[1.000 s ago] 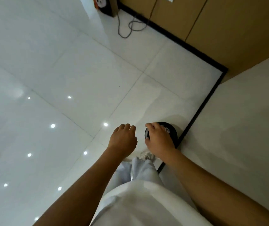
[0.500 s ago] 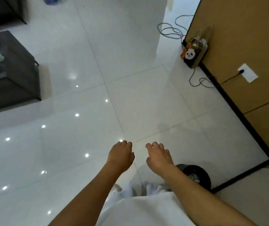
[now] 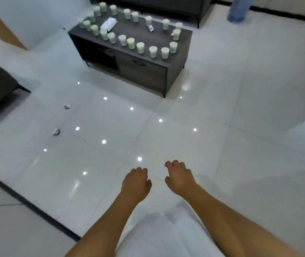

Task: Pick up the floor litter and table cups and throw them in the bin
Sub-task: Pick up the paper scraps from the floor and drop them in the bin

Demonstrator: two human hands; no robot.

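Head view. We hold our left hand (image 3: pixel 136 182) and right hand (image 3: pixel 179 177) out low over the glossy white floor (image 3: pixel 222 112), side by side, apart, fingers loosely curled, holding nothing. Ahead, a dark low surface (image 3: pixel 159 37) carries many pale cups (image 3: pixel 140 47) ringed near its edges, plus a white packet (image 3: pixel 108 24) and a small crumpled scrap (image 3: pixel 150 28). Two crumpled paper pieces lie on the floor at left: one (image 3: pixel 67 106) farther, one (image 3: pixel 56 131) nearer. The bin is outside our view.
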